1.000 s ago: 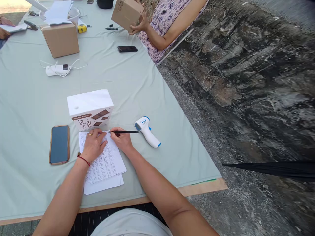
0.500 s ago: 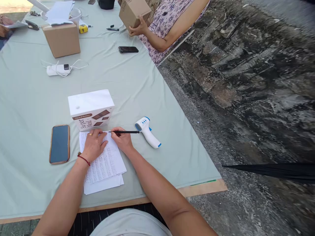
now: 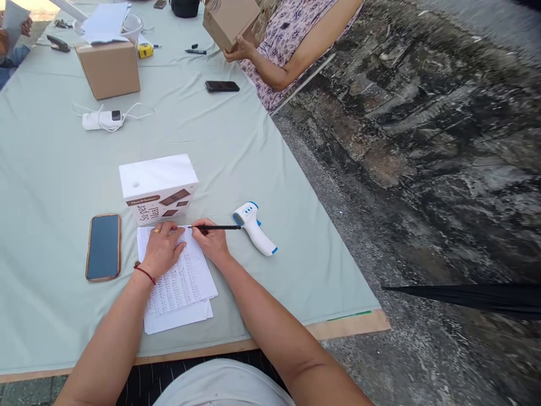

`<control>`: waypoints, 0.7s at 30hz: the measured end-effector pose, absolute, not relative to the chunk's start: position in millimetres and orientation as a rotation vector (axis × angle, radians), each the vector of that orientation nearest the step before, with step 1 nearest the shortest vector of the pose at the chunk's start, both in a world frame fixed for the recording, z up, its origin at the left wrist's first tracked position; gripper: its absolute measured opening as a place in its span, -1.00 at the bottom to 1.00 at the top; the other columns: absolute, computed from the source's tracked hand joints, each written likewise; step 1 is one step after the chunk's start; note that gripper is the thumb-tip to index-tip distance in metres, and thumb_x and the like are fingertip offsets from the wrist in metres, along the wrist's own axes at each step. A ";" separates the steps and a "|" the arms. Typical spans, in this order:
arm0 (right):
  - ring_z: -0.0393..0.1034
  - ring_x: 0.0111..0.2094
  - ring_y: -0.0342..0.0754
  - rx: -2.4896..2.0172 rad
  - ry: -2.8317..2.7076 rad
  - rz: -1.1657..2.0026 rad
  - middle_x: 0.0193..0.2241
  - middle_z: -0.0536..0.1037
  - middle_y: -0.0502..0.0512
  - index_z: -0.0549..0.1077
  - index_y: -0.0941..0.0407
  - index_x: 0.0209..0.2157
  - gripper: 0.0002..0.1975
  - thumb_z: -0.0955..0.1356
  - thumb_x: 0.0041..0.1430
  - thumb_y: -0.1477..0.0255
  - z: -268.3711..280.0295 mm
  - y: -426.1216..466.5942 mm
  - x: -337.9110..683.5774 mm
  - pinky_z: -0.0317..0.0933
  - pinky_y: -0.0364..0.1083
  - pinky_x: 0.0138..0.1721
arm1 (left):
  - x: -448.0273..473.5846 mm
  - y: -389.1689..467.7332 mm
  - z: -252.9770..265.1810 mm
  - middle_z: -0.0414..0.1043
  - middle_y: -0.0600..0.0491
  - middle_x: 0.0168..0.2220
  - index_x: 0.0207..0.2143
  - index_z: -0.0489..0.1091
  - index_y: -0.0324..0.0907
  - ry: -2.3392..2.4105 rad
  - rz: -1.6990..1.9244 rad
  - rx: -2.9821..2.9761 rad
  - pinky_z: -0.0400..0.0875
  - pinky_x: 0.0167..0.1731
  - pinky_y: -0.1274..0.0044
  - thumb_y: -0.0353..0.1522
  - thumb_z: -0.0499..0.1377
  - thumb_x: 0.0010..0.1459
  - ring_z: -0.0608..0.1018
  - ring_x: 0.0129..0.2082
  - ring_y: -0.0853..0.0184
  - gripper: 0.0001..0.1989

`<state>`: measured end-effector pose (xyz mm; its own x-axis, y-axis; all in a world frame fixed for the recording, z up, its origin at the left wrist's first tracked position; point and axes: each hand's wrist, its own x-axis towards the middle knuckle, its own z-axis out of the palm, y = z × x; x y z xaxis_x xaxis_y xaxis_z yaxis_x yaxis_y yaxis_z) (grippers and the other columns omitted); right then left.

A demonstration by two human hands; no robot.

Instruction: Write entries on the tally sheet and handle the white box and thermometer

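My left hand (image 3: 163, 248) lies flat on the upper part of a written sheet of paper (image 3: 181, 285), fingers stretched out. Another sheet shows from under it at the lower edge. In my right hand (image 3: 210, 241) is a black pen (image 3: 222, 227), held nearly level with its tip at the paper's top right corner. Just beyond the paper stands a white box (image 3: 158, 175) with brown printing. To the left lies a smartphone (image 3: 103, 247) in a brown-edged case. A white and blue infrared thermometer (image 3: 255, 228) rests right of my right hand.
Farther back are a white device with a cord (image 3: 101, 120), a cardboard box (image 3: 112, 70) topped with papers, a black phone (image 3: 222, 86) and a yellow tape measure (image 3: 145, 51). A person at the right holds another carton (image 3: 230, 25). A rough stone wall (image 3: 406, 141) runs along the right.
My hands and the pen stay almost where they were. The person at the right has tilted the carton, and the person at the far left has raised a paper.
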<state>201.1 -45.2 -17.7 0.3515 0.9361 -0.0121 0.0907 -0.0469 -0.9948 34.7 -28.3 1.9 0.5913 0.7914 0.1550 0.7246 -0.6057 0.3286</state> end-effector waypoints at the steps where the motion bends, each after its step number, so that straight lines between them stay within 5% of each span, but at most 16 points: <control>1: 0.25 -0.53 -0.12 -1.451 -0.993 0.912 -0.60 0.41 -0.07 0.45 0.05 -0.51 -0.84 0.31 -0.13 0.29 -18.0 -45.2 201.1 0.20 -0.10 -0.44 | 34.7 -28.3 1.8 0.41 -0.17 -0.04 0.05 0.49 -0.21 1.255 0.420 2.588 0.42 -0.10 0.23 -0.36 0.18 0.28 0.44 -0.04 0.03 -0.68; 21: 0.29 -0.50 -0.11 -1.471 -0.935 0.914 -0.55 0.47 -0.04 0.47 0.06 -0.48 -0.82 0.32 -0.11 0.26 -20.8 -44.8 201.3 0.25 -0.10 -0.43 | 34.7 -28.4 4.2 0.39 -0.17 -0.03 0.04 0.49 -0.18 1.256 0.411 2.563 0.42 -0.05 0.19 -0.35 0.18 0.28 0.45 -0.03 0.04 -0.70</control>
